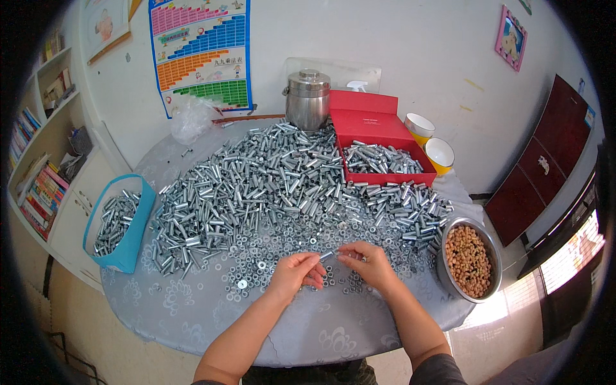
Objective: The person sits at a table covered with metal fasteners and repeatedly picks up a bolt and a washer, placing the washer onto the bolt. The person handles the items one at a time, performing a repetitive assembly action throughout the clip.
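Observation:
My left hand (296,271) pinches one end of a short silver metal sleeve (326,255) just above the table. My right hand (368,263) is closed at the sleeve's other end, fingertips on a small metal part I cannot make out. Both hands hover over scattered washers and nuts (256,269). Behind them a large heap of silver sleeves (269,179) covers the middle of the round grey table (192,314).
A blue bag (125,253) of sleeves hangs at the table's left edge. A red box (369,122) holding sleeves, a steel pot (308,99) and two yellow cups (430,141) stand at the back. A metal bowl (443,273) of brown pieces sits right.

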A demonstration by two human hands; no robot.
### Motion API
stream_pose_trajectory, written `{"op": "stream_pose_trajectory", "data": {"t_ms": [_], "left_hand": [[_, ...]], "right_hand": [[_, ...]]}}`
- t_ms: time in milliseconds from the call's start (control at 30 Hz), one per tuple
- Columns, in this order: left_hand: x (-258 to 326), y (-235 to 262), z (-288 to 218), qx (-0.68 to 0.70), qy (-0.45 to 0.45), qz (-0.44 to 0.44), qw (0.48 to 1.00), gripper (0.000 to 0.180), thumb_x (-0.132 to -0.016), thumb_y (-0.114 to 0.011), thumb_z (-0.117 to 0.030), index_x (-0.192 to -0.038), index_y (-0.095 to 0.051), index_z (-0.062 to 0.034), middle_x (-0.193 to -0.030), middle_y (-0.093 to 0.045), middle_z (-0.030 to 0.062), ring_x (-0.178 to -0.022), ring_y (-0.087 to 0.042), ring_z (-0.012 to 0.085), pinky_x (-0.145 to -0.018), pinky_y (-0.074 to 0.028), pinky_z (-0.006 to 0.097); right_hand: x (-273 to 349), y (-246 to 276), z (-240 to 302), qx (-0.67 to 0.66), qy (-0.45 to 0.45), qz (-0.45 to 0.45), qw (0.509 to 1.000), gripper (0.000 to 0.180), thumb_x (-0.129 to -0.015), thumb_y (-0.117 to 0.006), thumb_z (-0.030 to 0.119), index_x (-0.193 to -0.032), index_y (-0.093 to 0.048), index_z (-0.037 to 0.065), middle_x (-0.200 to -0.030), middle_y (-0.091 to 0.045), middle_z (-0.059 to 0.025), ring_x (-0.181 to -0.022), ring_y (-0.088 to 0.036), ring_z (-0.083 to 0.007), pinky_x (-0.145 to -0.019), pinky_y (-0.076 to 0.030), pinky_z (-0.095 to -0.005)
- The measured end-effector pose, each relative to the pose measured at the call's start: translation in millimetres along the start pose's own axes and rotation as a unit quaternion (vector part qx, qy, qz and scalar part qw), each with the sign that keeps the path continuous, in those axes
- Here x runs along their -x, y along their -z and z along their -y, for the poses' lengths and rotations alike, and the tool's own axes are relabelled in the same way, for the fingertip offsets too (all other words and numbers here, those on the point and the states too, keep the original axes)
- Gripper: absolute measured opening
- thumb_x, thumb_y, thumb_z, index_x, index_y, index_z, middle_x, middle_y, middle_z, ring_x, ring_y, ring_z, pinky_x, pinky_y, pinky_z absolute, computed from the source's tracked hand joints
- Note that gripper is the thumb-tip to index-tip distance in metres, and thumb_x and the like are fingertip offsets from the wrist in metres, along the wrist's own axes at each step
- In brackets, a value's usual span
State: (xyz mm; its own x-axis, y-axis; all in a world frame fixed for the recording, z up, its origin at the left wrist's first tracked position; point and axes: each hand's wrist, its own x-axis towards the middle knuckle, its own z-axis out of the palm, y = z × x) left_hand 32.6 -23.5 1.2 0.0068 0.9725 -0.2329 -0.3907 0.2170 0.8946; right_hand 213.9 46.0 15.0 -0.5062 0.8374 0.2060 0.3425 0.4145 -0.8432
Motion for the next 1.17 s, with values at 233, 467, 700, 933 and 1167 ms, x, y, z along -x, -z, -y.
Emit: {"op": "stream_pose_trajectory", "data": {"t_ms": [233,467,700,933,1167], "left_hand": [[-0.9,3.7,-0.5,0.012,-0.012,-0.007,1.0,0.025,-0.087,-0.049,-0.015,-0.1,-0.053,0.0057,-0.076,-0.059,0.0118,-0.059,-0.058,0.0151,-0.052,-0.052,0.027],[-1.0,3.4,0.3,-0.012,-0.003,-0.012,1.0,0.023,-0.088,-0.05,-0.015,-0.1,-0.054,0.0031,-0.075,-0.058,0.0091,-0.059,-0.057,0.0144,-0.053,-0.052,0.028],[1.0,0.8,-1.5,-0.043,0.018,0.016,0.999,0.021,-0.087,-0.05,-0.014,-0.097,-0.056,0.003,-0.073,-0.059,0.0084,-0.057,-0.057,0.0131,-0.051,-0.05,0.025],[0.1,2.3,-1.4,-0.02,0.034,0.018,0.999,0.021,-0.087,-0.05,-0.016,-0.096,-0.056,0.0022,-0.072,-0.059,0.0081,-0.056,-0.056,0.0129,-0.05,-0.05,0.025],[-3.4,8.1,3.2,0.0,0.011,0.002,1.0,0.023,-0.087,-0.05,-0.018,-0.097,-0.056,0.0017,-0.075,-0.059,0.0094,-0.057,-0.057,0.0148,-0.051,-0.051,0.028]], "right_hand": [[-1.6,2.6,-6.3,0.174,0.145,0.066,0.972,0.014,-0.064,-0.07,0.012,-0.076,-0.065,0.008,-0.073,-0.06,-0.0071,-0.07,-0.055,-0.0256,-0.064,-0.044,-0.0328],[-1.3,3.3,-6.3,-0.034,-0.081,0.027,0.996,0.011,-0.072,-0.068,0.011,-0.08,-0.063,0.005,-0.074,-0.06,-0.0007,-0.065,-0.054,-0.0092,-0.06,-0.043,-0.0224],[-4.1,2.1,-10.6,-0.26,-0.108,0.019,0.959,0.009,-0.079,-0.063,0.009,-0.084,-0.061,0.002,-0.079,-0.059,0.0014,-0.07,-0.052,-0.0051,-0.064,-0.042,-0.019],[-1.4,-2.8,-9.3,-0.127,-0.031,0.013,0.991,0.015,-0.081,-0.06,0.013,-0.09,-0.062,0.002,-0.081,-0.061,-0.0025,-0.072,-0.054,-0.0089,-0.066,-0.043,-0.0217],[-0.5,5.8,9.5,0.019,0.011,0.054,0.998,0.018,-0.077,-0.064,0.017,-0.09,-0.065,0.006,-0.082,-0.061,-0.0063,-0.07,-0.056,-0.0173,-0.065,-0.044,-0.0257]]}}
